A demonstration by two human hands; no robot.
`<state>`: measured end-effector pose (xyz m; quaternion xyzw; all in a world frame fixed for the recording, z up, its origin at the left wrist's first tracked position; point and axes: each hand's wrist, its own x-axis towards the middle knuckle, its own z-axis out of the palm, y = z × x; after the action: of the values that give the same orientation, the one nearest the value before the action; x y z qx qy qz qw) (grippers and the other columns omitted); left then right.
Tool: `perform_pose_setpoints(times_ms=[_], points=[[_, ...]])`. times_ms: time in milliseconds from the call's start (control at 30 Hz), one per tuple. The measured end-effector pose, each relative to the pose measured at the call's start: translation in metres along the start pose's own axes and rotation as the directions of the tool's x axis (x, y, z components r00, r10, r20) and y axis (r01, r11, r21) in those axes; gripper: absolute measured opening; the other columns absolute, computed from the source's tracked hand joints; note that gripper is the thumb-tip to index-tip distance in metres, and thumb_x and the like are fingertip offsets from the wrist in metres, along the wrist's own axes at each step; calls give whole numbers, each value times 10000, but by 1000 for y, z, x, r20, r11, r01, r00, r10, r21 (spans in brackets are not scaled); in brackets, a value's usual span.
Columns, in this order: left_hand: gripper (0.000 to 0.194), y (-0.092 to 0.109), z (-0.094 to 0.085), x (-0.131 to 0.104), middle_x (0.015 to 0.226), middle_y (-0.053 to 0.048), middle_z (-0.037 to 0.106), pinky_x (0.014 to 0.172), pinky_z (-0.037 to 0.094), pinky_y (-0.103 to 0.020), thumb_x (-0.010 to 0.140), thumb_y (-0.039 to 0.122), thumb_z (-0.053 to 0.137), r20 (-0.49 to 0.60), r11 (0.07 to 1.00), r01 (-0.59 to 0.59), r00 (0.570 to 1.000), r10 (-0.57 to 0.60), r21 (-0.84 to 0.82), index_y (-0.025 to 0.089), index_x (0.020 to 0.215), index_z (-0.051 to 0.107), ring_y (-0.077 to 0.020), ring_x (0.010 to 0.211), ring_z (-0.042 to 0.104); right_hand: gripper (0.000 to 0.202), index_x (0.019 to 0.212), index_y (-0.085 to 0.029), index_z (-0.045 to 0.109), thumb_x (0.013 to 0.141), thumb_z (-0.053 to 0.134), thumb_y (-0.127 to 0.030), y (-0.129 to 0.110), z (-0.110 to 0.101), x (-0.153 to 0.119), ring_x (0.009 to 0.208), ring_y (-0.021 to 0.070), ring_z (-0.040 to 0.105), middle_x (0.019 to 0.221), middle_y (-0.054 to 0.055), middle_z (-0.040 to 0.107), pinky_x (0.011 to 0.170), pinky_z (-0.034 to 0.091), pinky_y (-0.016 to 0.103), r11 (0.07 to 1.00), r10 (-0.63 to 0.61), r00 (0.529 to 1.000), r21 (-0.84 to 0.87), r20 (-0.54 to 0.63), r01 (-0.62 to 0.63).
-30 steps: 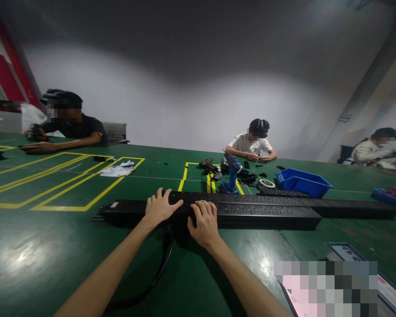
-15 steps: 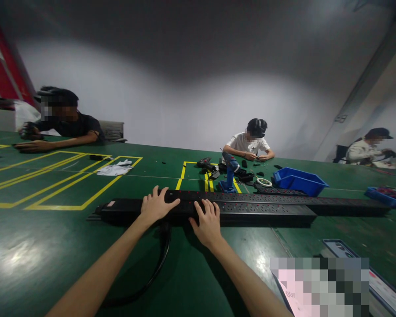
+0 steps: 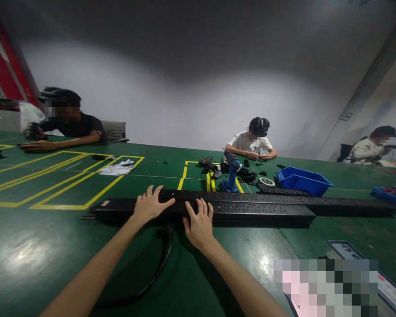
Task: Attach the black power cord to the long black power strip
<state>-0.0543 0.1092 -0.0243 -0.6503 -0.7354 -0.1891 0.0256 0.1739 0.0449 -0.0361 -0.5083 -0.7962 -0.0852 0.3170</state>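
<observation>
A long black power strip with rows of sockets and small red marks lies across the green table in front of me. My left hand grips it near its left end, fingers reaching over the far edge and thumb pointing right. Just to the right, my right hand has its fingers curled over the top and its thumb at the near side. A thick black cable comes out from the strip's near side and curves toward me. Close behind lies another long black power strip, reaching farther right.
Beyond the strips stand a blue cordless drill and a blue bin, with black parts and a tape roll nearby. White papers lie at left by yellow tape lines. Several people sit across the table. At lower right is a grey-edged case.
The near power strip has slid slightly left, with both my hands moving along on it. The view has shifted a little, so the background sits slightly farther right.
</observation>
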Motion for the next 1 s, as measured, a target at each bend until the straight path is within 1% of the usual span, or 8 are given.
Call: perform_pose_setpoints(times_ms=[100,233,433,600,733,833,933,1000], points=[[1020,-4,-2,0,1441,-204,406,991,320,-513,686,845,389,-15,1000,-3,1000,3,12,205,1475,297,-408,1226,467,547,1402,-303,438,873,566,-358,-5,3,1,1354,325,294,1399,132,435,1097,151,566,1000,4,1000,3,0,-4],[1059,-9,-6,0,1292,-216,551,972,322,-507,685,840,399,-6,999,9,1000,-8,53,175,1495,247,-404,1178,500,545,1399,-311,440,873,567,-370,-10,7,4,1347,331,302,1403,131,435,1089,156,570,1000,10,1000,8,4,-10],[1044,-11,-11,2,1093,-197,668,929,339,-484,702,845,357,65,997,-3,998,-2,73,168,1491,258,-392,1094,568,531,1396,-308,438,880,553,-364,-12,11,4,1350,329,303,1407,129,436,1087,168,564,1000,12,1000,25,2,-12],[1020,-12,-11,2,1033,-183,692,921,348,-473,706,849,338,75,998,-7,997,2,66,172,1467,312,-382,1054,601,561,1418,-229,390,891,525,-368,-11,12,4,1361,304,302,1404,139,446,1111,151,533,998,49,999,49,-13,-49],[983,-13,-13,0,1039,-180,689,922,352,-478,723,841,329,60,999,-34,998,32,41,179,1448,348,-378,1055,604,700,1440,-173,335,855,557,-486,-7,9,3,1377,335,269,1419,169,428,1110,86,582,990,137,989,35,-60,-135],[925,-13,-15,-1,1030,-173,690,926,356,-478,772,798,307,47,999,-36,998,35,2,167,1448,347,-365,1047,608,718,1404,-161,391,832,566,-558,-2,7,3,1385,352,248,1426,182,419,1109,51,598,989,151,986,8,-67,-151],[845,-13,-17,-1,1007,-154,695,914,373,-468,821,751,269,22,999,-24,999,25,-32,173,1427,380,-342,1001,624,663,1358,-167,458,838,559,-567,1,8,3,1382,341,260,1427,174,424,1119,47,579,992,124,991,-5,-46,-124],[810,-13,-18,-1,982,-144,698,900,388,-457,834,735,262,3,999,-23,1000,23,-36,178,1398,426,-330,967,632,652,1353,-169,469,840,565,-558,2,8,3,1376,336,272,1428,171,426,1121,53,570,993,118,992,-9,-38,-119]])
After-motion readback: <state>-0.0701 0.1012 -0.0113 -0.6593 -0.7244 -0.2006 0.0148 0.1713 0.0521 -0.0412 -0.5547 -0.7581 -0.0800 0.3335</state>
